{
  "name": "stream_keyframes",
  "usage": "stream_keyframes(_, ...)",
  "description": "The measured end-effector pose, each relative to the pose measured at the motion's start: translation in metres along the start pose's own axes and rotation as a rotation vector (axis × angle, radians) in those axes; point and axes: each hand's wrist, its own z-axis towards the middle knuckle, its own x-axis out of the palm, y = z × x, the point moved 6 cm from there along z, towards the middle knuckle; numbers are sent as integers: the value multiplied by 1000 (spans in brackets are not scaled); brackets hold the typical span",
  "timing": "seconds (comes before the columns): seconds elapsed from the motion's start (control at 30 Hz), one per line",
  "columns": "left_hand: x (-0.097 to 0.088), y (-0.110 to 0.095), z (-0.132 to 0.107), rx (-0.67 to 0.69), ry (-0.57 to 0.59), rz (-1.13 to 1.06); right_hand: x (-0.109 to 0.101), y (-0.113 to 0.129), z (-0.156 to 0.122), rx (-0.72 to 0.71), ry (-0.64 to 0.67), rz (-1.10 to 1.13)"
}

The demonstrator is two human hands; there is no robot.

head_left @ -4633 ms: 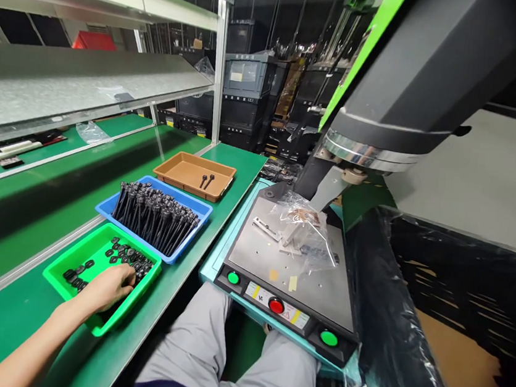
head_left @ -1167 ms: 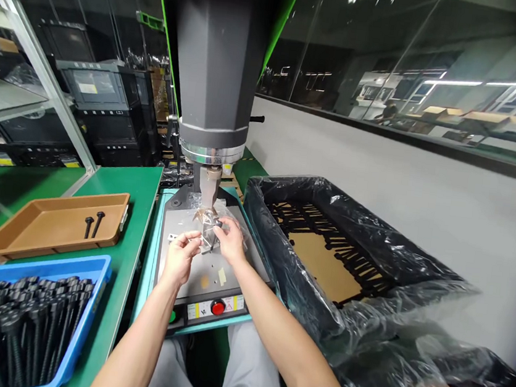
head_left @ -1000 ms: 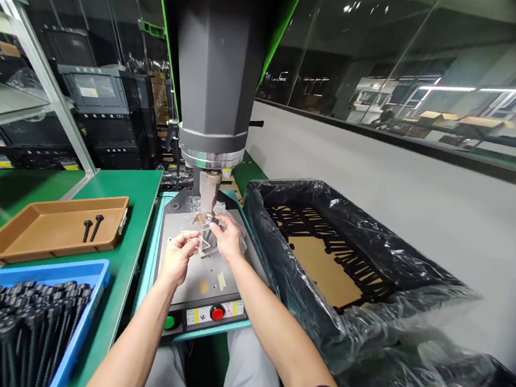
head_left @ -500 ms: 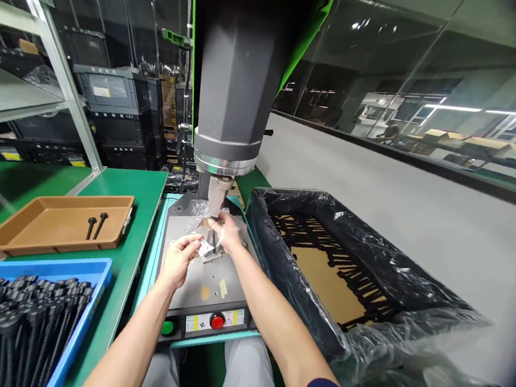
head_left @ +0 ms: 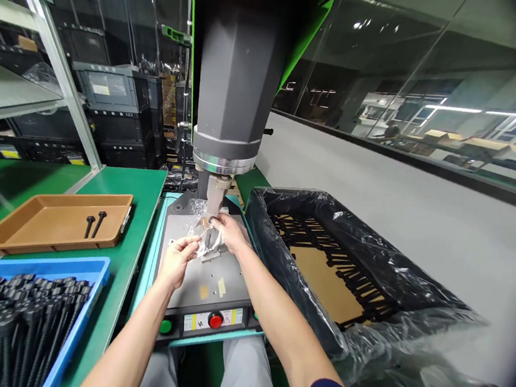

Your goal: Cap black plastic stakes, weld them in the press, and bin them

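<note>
In the head view both of my hands work just below the metal tip (head_left: 215, 195) of the press-like machine (head_left: 233, 91). My left hand (head_left: 177, 262) pinches a piece of thin clear plastic film (head_left: 207, 248) between thumb and fingers. My right hand (head_left: 231, 234) reaches under the tip from the right, its fingers closed at the film's upper part. A small dark piece shows at its fingertips, too small to name. Beneath the film a small fixture block (head_left: 211, 256) sits on the grey base plate (head_left: 185, 294), partly covered.
A red button (head_left: 215, 320) and a green button (head_left: 166, 326) line the base's front. On the left stand a brown tray (head_left: 53, 226) with two black bolt-like parts and a blue bin (head_left: 99, 281) full of similar ones. At right, a plastic-lined box (head_left: 289, 303) holds black parts.
The film between my hands has opened out and dropped a little over the fixture. My right hand has shifted slightly; the view moved a little.
</note>
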Motion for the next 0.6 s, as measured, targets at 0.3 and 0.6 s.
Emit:
stream_keyframes(0.3, 1, 9, 4, 42, 10, 128, -25, -26, -1, 116, -64, 164)
stream_keyframes(0.6, 7, 11, 3, 140, 52, 242, -32, -38, -11, -3, -1, -65)
